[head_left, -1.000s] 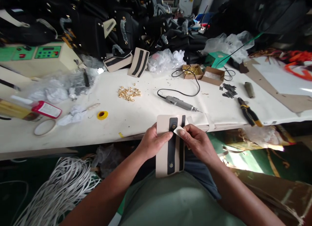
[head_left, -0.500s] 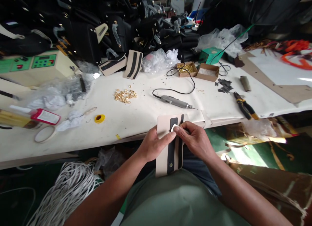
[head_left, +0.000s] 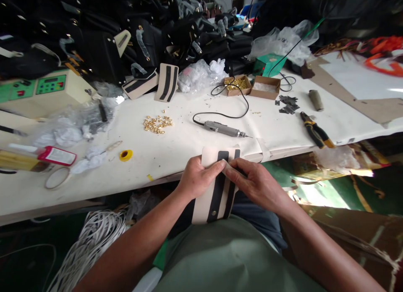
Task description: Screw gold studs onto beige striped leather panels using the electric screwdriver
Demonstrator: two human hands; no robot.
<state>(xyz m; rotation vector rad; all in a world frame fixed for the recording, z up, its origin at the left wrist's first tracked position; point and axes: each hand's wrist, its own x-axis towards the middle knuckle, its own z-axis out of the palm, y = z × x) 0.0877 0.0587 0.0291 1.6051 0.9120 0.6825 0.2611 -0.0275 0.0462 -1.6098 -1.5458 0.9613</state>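
Note:
A beige panel with black stripes (head_left: 201,208) is held over my lap, just off the table's front edge. My left hand (head_left: 198,178) grips its left side, the thumb lying across the front onto a black stripe. My right hand (head_left: 248,178) is closed at the right side, its thumb meeting the left thumb over the stripe. A small white piece shows only as a sliver between the thumb tips; the rest is covered. Low on the stripe sits a round metal snap (head_left: 213,213). Beyond the panel lies a grey electric screwdriver (head_left: 222,128).
On the white table (head_left: 176,149) are gold hardware pieces (head_left: 158,124), yellow tape (head_left: 125,155), pliers (head_left: 316,130) and small black plates (head_left: 288,104). Cardboard boxes (head_left: 266,87), more striped panels (head_left: 166,82) and black bags (head_left: 100,48) stand behind. White cord (head_left: 91,245) lies below left.
Both thumbs have closed over the small white piece, which is now mostly covered. The panel's lower end has swung a little left. The whole view has shifted slightly.

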